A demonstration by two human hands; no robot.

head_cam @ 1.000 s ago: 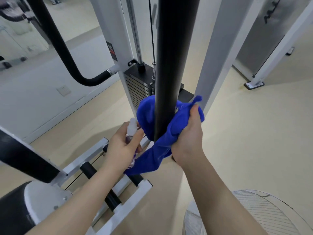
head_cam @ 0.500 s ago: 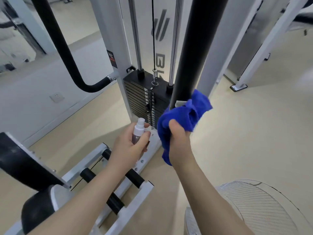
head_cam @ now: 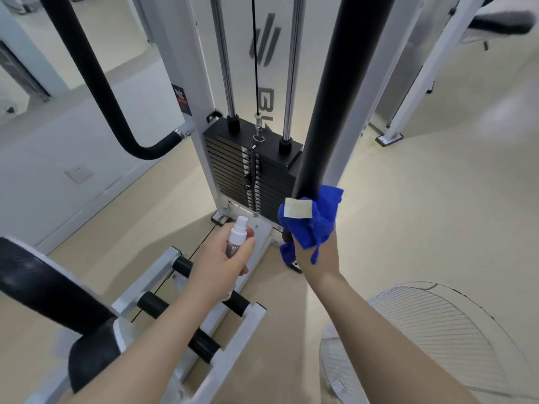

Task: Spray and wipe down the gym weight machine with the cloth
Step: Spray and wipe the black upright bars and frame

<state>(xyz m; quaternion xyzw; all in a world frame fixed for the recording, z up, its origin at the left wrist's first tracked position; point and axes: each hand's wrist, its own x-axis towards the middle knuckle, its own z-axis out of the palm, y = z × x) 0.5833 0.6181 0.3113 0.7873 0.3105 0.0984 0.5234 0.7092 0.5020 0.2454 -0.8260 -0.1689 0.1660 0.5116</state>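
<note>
The beige floor (head_cam: 408, 199) fills most of the frame, running from the lower centre out to the right edge. On it stands the white-framed weight machine (head_cam: 186, 83), which takes up the upper centre and the left side. Its thick black padded bar (head_cam: 335, 97) comes down from the top of the frame, right of centre, and ends near the middle. A second black curved bar (head_cam: 96, 83) sweeps down from the upper left and bends in to meet the white upright. Between the two chrome guide rods sits the black weight stack (head_cam: 248, 170), in the centre of the frame, with a thin cable running up from its top. In the lower left is a black seat pad (head_cam: 38, 281), and beside it a white foot frame carrying black rollers (head_cam: 204, 345). At the lower right, the wire grille of a fan (head_cam: 431, 330) curves into view.

The right hand (head_cam: 318, 255), just right of centre, holds its grip closed round the blue cloth (head_cam: 315, 223), bunched around the bottom end of the thick black bar and touching it. A pale label (head_cam: 297, 212) on the cloth faces the camera. The left hand (head_cam: 221, 260), just left of the cloth and a little lower, has its grip curled round a small clear spray bottle (head_cam: 236, 237) with a white nozzle, held upright in front of the foot of the weight stack. A wall socket (head_cam: 78, 172) shows small at the middle left.
</note>
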